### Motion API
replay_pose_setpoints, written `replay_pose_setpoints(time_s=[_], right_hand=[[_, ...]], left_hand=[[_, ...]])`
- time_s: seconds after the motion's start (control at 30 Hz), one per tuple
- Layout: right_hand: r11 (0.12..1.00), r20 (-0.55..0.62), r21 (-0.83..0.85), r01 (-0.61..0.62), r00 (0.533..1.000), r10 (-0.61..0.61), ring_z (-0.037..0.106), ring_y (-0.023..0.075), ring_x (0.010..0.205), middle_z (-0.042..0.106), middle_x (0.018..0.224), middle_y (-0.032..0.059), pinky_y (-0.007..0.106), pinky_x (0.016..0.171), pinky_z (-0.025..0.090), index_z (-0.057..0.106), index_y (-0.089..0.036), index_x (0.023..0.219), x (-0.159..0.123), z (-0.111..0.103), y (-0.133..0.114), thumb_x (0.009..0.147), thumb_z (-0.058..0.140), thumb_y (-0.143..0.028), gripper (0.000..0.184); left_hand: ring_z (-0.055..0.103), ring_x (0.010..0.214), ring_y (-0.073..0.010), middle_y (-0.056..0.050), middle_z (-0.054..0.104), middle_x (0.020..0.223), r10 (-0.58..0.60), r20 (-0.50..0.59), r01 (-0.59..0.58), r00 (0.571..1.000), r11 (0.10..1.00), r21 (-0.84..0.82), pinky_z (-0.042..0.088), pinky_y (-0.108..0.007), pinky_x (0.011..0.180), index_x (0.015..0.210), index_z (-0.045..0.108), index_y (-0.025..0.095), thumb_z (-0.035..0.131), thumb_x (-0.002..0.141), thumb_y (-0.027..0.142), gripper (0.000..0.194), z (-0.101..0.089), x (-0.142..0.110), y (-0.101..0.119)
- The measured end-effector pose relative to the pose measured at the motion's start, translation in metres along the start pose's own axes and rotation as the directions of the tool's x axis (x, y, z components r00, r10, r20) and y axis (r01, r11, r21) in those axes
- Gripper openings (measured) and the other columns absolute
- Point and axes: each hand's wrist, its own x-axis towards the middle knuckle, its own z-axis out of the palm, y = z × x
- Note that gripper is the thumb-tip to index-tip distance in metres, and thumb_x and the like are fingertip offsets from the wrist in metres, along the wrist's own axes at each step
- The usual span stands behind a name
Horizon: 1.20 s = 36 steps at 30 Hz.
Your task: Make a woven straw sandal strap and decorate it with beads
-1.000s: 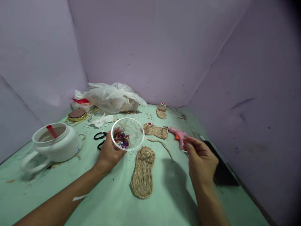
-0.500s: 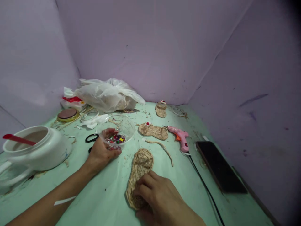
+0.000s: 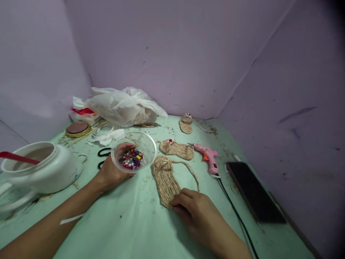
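My left hand (image 3: 111, 172) is wrapped round a clear plastic cup (image 3: 149, 151), which tilts toward me. Mixed coloured beads (image 3: 133, 159) lie in its bottom. With fingers pinched on its near right edge, my right hand (image 3: 195, 210) grips a woven rope sole (image 3: 165, 180) shaped like a small slipper. Behind that sole lies a second rope slipper (image 3: 180, 150) with a red bead (image 3: 170, 140) on it. A loose piece of rope (image 3: 190, 169) curves beside the held sole.
A pink glue gun (image 3: 210, 158) with a black cord and a dark phone (image 3: 256, 194) lie to the right. Black-handled scissors (image 3: 104, 153) and a white pot (image 3: 54, 172) are at left. Further back are a plastic bag (image 3: 126, 108) and a small finished slipper (image 3: 185, 124).
My right hand came down from beside the glue gun onto the near sole, then shifted it away from me and turned it. The cup moved left in my left hand.
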Motion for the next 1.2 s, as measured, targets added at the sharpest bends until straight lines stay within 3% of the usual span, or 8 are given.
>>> replay_pose_setpoints(time_s=[0.2, 0.27, 0.37, 0.47, 0.63, 0.9, 1.07, 1.2], right_hand=[[0.988, -0.207, 0.154, -0.011, 0.977, 0.044, 0.062, 0.0151, 0.063, 0.067, 0.071, 0.003, 0.025, 0.059, 0.047, 0.066, -0.02, 0.08, -0.002, 0.0, 0.001, 0.084, 0.05, -0.019, 0.017], [0.969, -0.302, 0.245, 0.019, 0.952, 0.058, 0.062, 0.0147, 0.06, 0.067, 0.068, 0.0025, 0.023, 0.057, 0.048, 0.066, -0.019, 0.078, -0.003, 0.002, 0.001, 0.084, 0.051, -0.022, 0.016], [0.954, -0.377, 0.297, 0.029, 0.922, 0.09, 0.063, 0.0151, 0.057, 0.068, 0.066, 0.0015, 0.022, 0.051, 0.049, 0.066, -0.021, 0.075, -0.003, 0.006, 0.001, 0.082, 0.055, -0.026, 0.015], [0.949, -0.394, 0.312, 0.047, 0.915, 0.084, 0.064, 0.0157, 0.057, 0.068, 0.066, 0.0014, 0.023, 0.051, 0.05, 0.067, -0.022, 0.075, -0.003, 0.008, 0.0, 0.082, 0.055, -0.028, 0.015], [0.942, -0.391, 0.334, 0.043, 0.915, 0.097, 0.064, 0.0157, 0.059, 0.068, 0.067, 0.0015, 0.022, 0.051, 0.051, 0.068, -0.022, 0.076, -0.002, 0.009, -0.002, 0.081, 0.057, -0.027, 0.013], [0.847, -0.496, 0.53, 0.041, 0.825, 0.271, 0.066, 0.0147, 0.057, 0.069, 0.064, 0.0004, 0.019, 0.053, 0.055, 0.07, -0.024, 0.081, -0.005, -0.011, -0.023, 0.079, 0.062, -0.029, 0.009], [0.767, -0.456, 0.623, 0.154, 0.868, 0.196, 0.071, 0.0175, 0.076, 0.074, 0.088, 0.0017, 0.019, 0.06, 0.059, 0.07, -0.029, 0.095, 0.004, -0.034, -0.045, 0.08, 0.06, -0.021, 0.02], [0.72, -0.33, 0.676, 0.156, 0.938, 0.107, 0.067, 0.0224, 0.097, 0.066, 0.116, 0.0059, 0.028, 0.075, 0.06, 0.065, -0.028, 0.111, 0.016, -0.037, -0.055, 0.079, 0.055, -0.014, 0.036]], left_hand=[[0.054, 0.112, -0.0291, -0.009, 0.055, 0.121, 0.204, 0.041, -0.206, 0.978, 0.923, 0.325, 0.042, -0.044, 0.099, 0.122, 0.045, 0.022, 0.071, 0.064, 0.022, 0.064, -0.004, -0.01, -0.001], [0.054, 0.112, -0.0281, -0.009, 0.054, 0.122, 0.255, 0.071, -0.264, 0.964, 0.91, 0.319, 0.043, -0.043, 0.098, 0.123, 0.044, 0.022, 0.068, 0.067, 0.019, 0.061, -0.001, -0.015, 0.004], [0.051, 0.115, -0.0278, -0.009, 0.05, 0.126, 0.34, 0.019, -0.335, 0.94, 0.913, 0.235, 0.045, -0.042, 0.096, 0.124, 0.04, 0.027, 0.066, 0.069, 0.018, 0.061, 0.001, -0.019, 0.011], [0.048, 0.119, -0.028, -0.01, 0.046, 0.129, 0.349, 0.021, -0.344, 0.937, 0.908, 0.241, 0.045, -0.043, 0.096, 0.125, 0.035, 0.03, 0.064, 0.071, 0.018, 0.062, 0.001, -0.02, 0.014], [0.048, 0.118, -0.0294, -0.013, 0.049, 0.127, 0.325, 0.124, -0.348, 0.938, 0.89, 0.294, 0.041, -0.046, 0.1, 0.124, 0.037, 0.023, 0.065, 0.069, 0.018, 0.062, 0.0, -0.019, 0.011], [0.048, 0.119, -0.0273, -0.012, 0.05, 0.124, 0.266, 0.145, -0.295, 0.953, 0.921, 0.254, 0.042, -0.042, 0.098, 0.123, 0.038, 0.023, 0.064, 0.07, 0.019, 0.059, 0.004, -0.021, 0.012], [0.052, 0.114, -0.0266, -0.012, 0.05, 0.126, 0.266, 0.116, -0.288, 0.957, 0.916, 0.278, 0.044, -0.04, 0.096, 0.124, 0.041, 0.02, 0.066, 0.069, 0.021, 0.061, 0.002, -0.019, 0.013], [0.052, 0.113, -0.0263, -0.009, 0.052, 0.125, 0.241, 0.095, -0.259, 0.966, 0.912, 0.317, 0.044, -0.039, 0.096, 0.124, 0.042, 0.022, 0.066, 0.067, 0.023, 0.061, 0.002, -0.019, 0.013]])
